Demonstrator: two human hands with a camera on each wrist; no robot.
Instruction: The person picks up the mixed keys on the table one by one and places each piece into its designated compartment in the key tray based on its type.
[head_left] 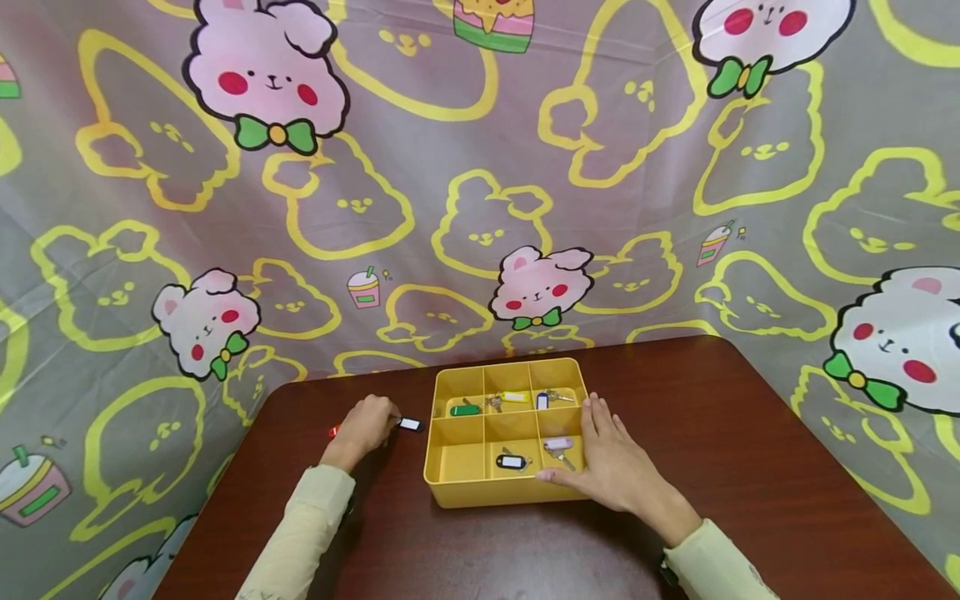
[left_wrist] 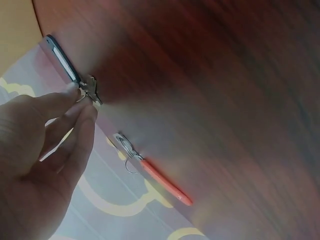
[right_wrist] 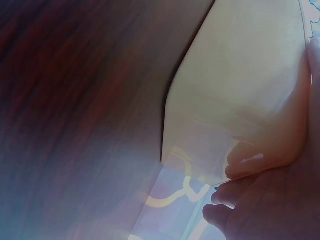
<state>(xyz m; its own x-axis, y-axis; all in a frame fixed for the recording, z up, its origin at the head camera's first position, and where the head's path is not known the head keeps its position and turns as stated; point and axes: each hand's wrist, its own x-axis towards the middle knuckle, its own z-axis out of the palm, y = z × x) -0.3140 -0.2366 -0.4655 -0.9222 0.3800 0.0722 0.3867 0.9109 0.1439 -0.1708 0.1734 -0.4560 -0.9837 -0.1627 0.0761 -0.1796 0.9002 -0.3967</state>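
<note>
Left of the tray, my left hand (head_left: 367, 427) pinches the keys (left_wrist: 91, 89) of a dark key tag (left_wrist: 63, 60) with a white label, low over the table. A red key tag (left_wrist: 167, 183) with its own keys lies beside that hand, partly hidden by it in the head view. My right hand (head_left: 618, 457) rests against the right side of a yellow compartment tray (head_left: 517, 492), fingers straight along the wall and thumb at the front rim. Inside the tray are keys with green (head_left: 465, 409), yellow (head_left: 514, 397), blue (head_left: 542, 402), black (head_left: 512, 461) and lilac (head_left: 558, 443) tags.
The tray stands on a dark brown wooden table (head_left: 510, 550). Behind and at both sides hangs a patterned cloth (head_left: 480, 333) with cartoon rabbits, close to the table's far edge.
</note>
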